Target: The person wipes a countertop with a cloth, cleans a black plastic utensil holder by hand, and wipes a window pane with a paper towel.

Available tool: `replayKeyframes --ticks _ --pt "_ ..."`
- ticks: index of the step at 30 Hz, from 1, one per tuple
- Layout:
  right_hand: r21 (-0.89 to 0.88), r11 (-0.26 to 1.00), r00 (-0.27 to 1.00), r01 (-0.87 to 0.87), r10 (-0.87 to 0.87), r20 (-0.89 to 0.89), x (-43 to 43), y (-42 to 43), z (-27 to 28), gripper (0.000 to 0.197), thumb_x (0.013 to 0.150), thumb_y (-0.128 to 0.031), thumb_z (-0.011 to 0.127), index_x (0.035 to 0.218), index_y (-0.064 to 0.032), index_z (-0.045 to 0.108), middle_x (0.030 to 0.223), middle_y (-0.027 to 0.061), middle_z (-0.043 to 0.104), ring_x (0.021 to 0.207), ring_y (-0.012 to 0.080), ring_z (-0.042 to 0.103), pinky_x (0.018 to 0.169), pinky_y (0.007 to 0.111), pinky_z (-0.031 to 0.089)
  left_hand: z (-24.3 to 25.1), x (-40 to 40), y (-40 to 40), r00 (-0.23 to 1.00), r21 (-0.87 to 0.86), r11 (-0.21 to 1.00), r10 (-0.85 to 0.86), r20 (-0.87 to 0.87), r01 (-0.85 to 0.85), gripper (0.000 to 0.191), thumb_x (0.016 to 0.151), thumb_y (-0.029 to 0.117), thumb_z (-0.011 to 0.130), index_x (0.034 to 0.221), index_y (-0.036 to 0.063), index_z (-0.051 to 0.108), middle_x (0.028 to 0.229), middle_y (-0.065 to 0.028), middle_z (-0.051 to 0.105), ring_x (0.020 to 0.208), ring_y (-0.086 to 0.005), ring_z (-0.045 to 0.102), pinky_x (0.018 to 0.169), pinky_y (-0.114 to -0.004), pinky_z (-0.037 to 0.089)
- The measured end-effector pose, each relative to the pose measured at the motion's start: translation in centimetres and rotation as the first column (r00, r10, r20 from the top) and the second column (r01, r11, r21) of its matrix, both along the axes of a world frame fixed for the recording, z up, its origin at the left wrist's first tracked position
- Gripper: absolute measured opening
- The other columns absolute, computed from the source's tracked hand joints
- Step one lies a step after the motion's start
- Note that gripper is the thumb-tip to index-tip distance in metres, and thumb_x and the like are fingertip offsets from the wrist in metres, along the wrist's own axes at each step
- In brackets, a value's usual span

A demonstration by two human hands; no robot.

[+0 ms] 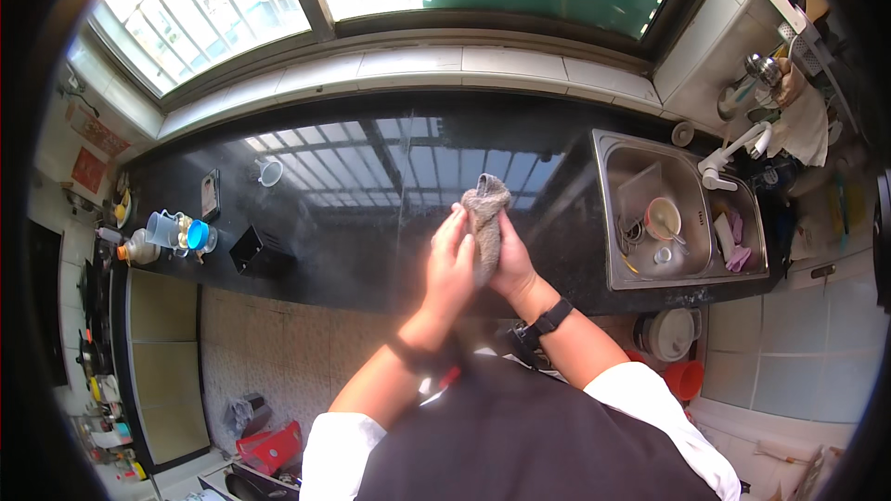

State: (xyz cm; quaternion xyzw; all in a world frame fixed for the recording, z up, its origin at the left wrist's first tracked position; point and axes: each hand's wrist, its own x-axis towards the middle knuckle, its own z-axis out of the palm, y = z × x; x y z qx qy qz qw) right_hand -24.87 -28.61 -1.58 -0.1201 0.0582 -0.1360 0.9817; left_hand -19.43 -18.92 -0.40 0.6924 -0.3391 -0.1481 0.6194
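Observation:
A bunched grey-brown cloth [486,223] is held upright between both palms above the black countertop [362,243]. On its left side my left hand [451,257] presses against it, fingers extended. From the right, my right hand [514,257] clasps the same cloth, its fingers partly hidden behind it. A dark band circles the right wrist. The glossy counter reflects the barred window behind the hands.
At right is a double steel sink [604,223] with a bowl [662,218] and a white faucet [724,160]. Leftward stand a black open box [261,250], a white cup [270,172], a plastic pitcher [162,228] and a blue-topped container [199,235].

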Motion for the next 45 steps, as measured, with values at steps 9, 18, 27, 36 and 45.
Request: replayKeyframes --ticks 9,18,27,36,45 --pt "-0.253 0.964 0.990 0.080 -0.107 -0.095 0.4 0.2 1.4 0.043 0.099 -0.042 0.036 0.115 -0.0074 0.056 0.095 0.0023 0.059 0.083 0.0129 0.055 0.077 0.026 0.046 1.3 -2.6 -0.4 0.895 -0.213 0.943 -0.314 -0.317 0.256 0.052 0.101 0.026 0.026 0.145 0.0002 0.017 0.152 -0.0108 0.016 0.140 -0.0221 0.013 0.113 -0.032 0.012" --pt "-0.369 0.911 0.801 0.183 -0.356 -0.482 1.8 -2.6 -0.8 0.052 0.093 -0.050 0.044 0.097 -0.0007 0.060 0.078 0.0153 0.065 0.066 0.0250 0.064 0.059 0.035 0.053 -1.1 -3.7 1.0 0.889 -0.097 0.973 -0.233 -0.394 0.212 0.042 0.097 0.009 0.042 0.138 0.0005 0.038 0.141 -0.0098 0.038 0.130 -0.0187 0.035 0.107 -0.030 0.030" --pt "-0.914 0.353 0.657 0.200 -0.740 -0.142 1.0 -0.6 0.1 0.056 0.090 -0.016 0.057 0.139 -0.0014 0.032 0.133 0.0199 0.046 0.126 0.0262 0.042 0.104 0.034 0.033 3.6 0.8 1.4 0.862 -0.115 0.993 -0.047 -0.504 -0.013 0.044 0.101 0.018 0.031 0.143 0.0073 0.030 0.147 -0.0096 0.031 0.135 -0.0214 0.030 0.108 -0.036 0.025" --pt "-0.948 0.252 0.783 0.192 -0.622 -0.006 0.1 3.8 1.6 0.049 0.096 -0.023 0.042 0.140 -0.0029 0.033 0.146 0.0200 0.027 0.136 0.0323 0.025 0.110 0.037 0.021 1.2 1.0 -1.8 0.710 -0.335 0.940 -0.278 -0.647 0.063 0.048 0.101 0.033 0.027 0.137 0.0023 0.037 0.135 -0.0086 0.045 0.122 -0.0207 0.044 0.103 -0.032 0.034" --pt "-0.933 0.332 0.618 0.138 -0.765 -0.181 -0.6 -3.7 -0.1 0.041 0.091 -0.022 0.056 0.124 0.0007 0.048 0.117 0.0195 0.057 0.107 0.0265 0.055 0.093 0.036 0.042 2.5 -3.5 -0.3 0.770 -0.048 0.945 -0.293 -0.567 0.325 0.046 0.099 0.017 0.038 0.142 0.0035 0.031 0.143 -0.0130 0.037 0.130 -0.0226 0.039 0.105 -0.034 0.033"
